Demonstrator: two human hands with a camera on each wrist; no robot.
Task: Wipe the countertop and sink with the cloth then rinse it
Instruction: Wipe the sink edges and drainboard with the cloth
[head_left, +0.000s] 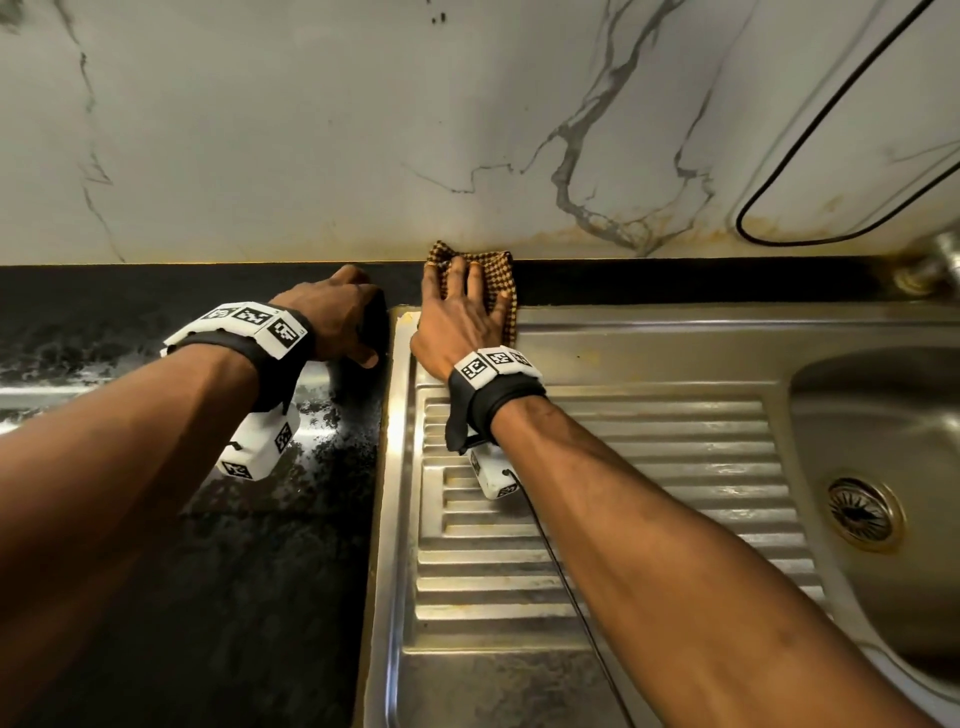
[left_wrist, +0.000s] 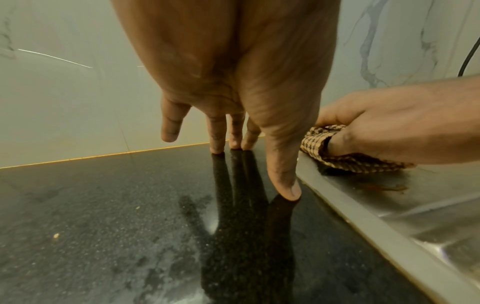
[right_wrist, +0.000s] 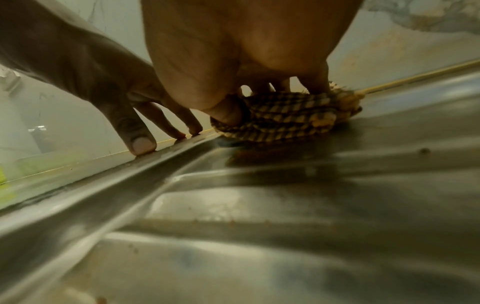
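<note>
Both hands work flat-fingered: the right hand (head_left: 457, 317) presses the cloth (head_left: 501, 280) at the sink (head_left: 649, 332) rim's back corner, the left hand (head_left: 332, 317) braces on the bench (head_left: 156, 571), so the bunched cloth may skip the stained seam.

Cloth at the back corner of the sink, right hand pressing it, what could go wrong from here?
1. The cloth is bunched under the right hand, so it may skip the stained seam along the wall.
2. Crumbs on the sink drainboard could get pushed onto the black countertop, which already shows specks.
3. The left hand braces on fingertips on the glossy, wet-looking countertop and might slip.
</note>
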